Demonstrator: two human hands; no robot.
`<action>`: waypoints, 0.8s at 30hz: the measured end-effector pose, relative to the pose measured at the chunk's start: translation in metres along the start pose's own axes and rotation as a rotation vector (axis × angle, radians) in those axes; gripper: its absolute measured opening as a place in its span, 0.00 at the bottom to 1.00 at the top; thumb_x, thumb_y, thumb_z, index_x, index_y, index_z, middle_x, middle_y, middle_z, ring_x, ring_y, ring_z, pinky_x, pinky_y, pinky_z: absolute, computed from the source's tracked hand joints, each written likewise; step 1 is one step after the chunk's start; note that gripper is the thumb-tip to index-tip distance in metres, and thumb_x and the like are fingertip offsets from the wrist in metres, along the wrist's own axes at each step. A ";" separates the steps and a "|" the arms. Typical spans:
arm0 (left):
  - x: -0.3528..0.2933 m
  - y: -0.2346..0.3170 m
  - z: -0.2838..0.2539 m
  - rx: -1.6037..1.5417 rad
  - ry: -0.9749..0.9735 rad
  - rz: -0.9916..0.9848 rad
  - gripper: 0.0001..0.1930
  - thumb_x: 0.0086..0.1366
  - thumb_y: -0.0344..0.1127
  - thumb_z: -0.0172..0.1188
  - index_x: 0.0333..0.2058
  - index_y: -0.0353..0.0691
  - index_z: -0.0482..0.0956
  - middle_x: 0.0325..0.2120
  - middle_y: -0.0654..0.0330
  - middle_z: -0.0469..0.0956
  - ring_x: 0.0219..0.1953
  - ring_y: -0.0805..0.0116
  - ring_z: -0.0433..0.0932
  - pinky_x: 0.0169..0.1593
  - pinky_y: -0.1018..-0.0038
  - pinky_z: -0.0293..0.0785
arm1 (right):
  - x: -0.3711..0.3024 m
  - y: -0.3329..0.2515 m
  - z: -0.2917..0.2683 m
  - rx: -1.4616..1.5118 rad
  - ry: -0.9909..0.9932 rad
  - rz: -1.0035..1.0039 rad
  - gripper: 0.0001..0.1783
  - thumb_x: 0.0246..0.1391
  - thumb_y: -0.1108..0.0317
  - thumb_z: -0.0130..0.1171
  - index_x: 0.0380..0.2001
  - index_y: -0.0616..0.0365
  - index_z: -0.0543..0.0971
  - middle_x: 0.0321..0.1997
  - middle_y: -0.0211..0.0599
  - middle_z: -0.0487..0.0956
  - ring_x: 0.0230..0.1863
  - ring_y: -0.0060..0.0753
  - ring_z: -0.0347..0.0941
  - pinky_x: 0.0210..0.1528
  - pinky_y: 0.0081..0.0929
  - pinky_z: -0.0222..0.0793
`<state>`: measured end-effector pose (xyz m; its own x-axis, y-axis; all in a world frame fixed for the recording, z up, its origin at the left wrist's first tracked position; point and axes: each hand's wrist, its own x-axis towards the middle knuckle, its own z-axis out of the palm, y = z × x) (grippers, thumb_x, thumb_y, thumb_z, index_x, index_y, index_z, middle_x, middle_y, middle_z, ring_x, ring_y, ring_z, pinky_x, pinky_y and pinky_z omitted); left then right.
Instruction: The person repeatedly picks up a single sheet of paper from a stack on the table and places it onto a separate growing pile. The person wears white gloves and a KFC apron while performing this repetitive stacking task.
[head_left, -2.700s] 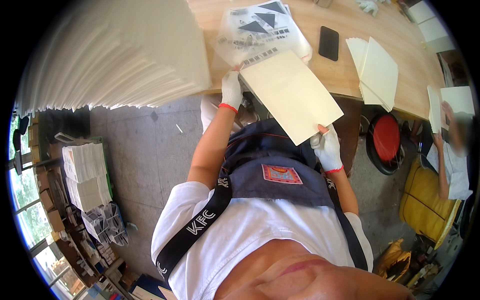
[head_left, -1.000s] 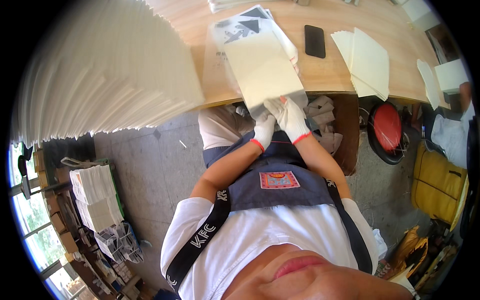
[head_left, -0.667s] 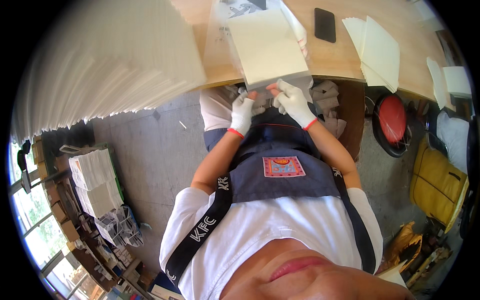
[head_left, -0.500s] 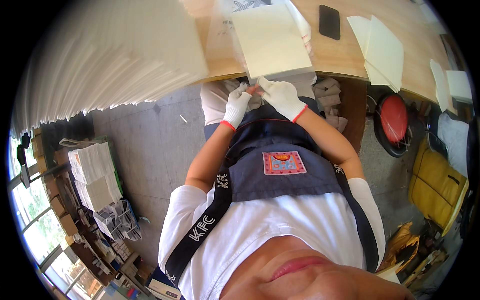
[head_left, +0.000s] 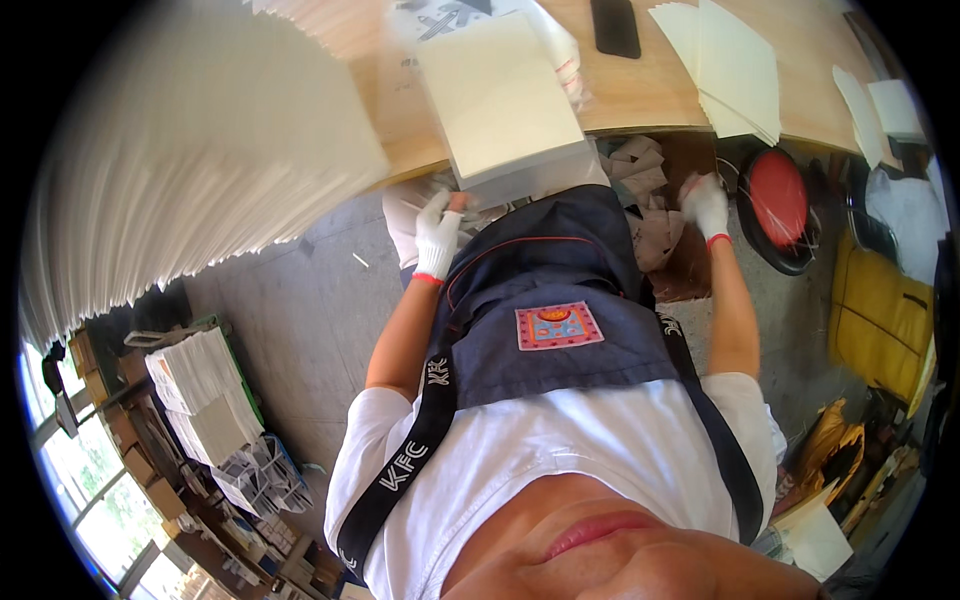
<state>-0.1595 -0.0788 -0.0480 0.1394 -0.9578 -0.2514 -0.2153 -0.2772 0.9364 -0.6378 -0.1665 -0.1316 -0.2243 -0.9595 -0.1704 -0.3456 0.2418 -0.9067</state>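
A stack of cream paper sheets (head_left: 500,95) lies at the table's near edge, with a clear plastic bag (head_left: 540,172) around it or under it, hanging over that edge. My left hand (head_left: 436,238), in a white glove with bare fingertips, is beside the bag's near left corner. Its fingers are closed together, and what they pinch cannot be made out. Off to the right, my gloved right hand (head_left: 706,205) is above the edge of a brown box (head_left: 690,270) of crumpled scrap paper (head_left: 648,235). Motion blurs its fingers.
A tall pile of white folded sheets (head_left: 230,130) fills the left of the table (head_left: 420,150). Farther right lie a black phone (head_left: 615,27) and fanned cream sheets (head_left: 735,75). A red-topped stool (head_left: 778,200) stands close to my right hand.
My right hand has left my left hand and swung right over the scrap box. The left hand stays by the bag's corner. The whole view has shifted somewhat.
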 end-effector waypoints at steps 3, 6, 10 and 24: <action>0.001 0.007 0.002 0.758 0.456 0.581 0.09 0.52 0.27 0.60 0.34 0.39 0.77 0.38 0.60 0.77 0.36 0.64 0.74 0.39 0.72 0.71 | -0.038 -0.014 -0.004 -1.191 -0.572 -0.253 0.12 0.49 0.61 0.50 0.35 0.56 0.72 0.35 0.50 0.76 0.37 0.52 0.73 0.37 0.43 0.68; 0.010 0.023 0.010 0.907 0.385 0.905 0.14 0.45 0.25 0.61 0.34 0.46 0.79 0.42 0.61 0.74 0.43 0.61 0.71 0.42 0.69 0.70 | -0.046 -0.106 0.052 -0.863 -0.276 -0.444 0.15 0.49 0.57 0.52 0.40 0.51 0.72 0.34 0.43 0.77 0.38 0.49 0.73 0.39 0.40 0.69; 0.026 0.033 0.018 0.885 0.341 1.061 0.08 0.42 0.31 0.66 0.23 0.45 0.76 0.36 0.66 0.76 0.40 0.63 0.73 0.38 0.70 0.72 | -0.045 -0.189 0.111 -0.607 -0.148 -1.188 0.20 0.34 0.68 0.62 0.37 0.51 0.75 0.44 0.34 0.74 0.46 0.38 0.70 0.46 0.32 0.67; 0.021 0.005 0.034 -0.435 0.445 -0.272 0.12 0.64 0.43 0.52 0.34 0.40 0.68 0.18 0.69 0.67 0.14 0.82 0.61 0.15 0.84 0.58 | -0.047 -0.130 0.166 0.388 -0.176 0.118 0.10 0.53 0.63 0.51 0.24 0.55 0.68 0.14 0.23 0.66 0.11 0.16 0.58 0.13 0.18 0.54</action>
<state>-0.1909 -0.1031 -0.0568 0.5382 -0.7097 -0.4546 0.2793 -0.3586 0.8907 -0.4306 -0.1769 -0.0699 -0.0711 -0.9466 -0.3144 0.0485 0.3116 -0.9490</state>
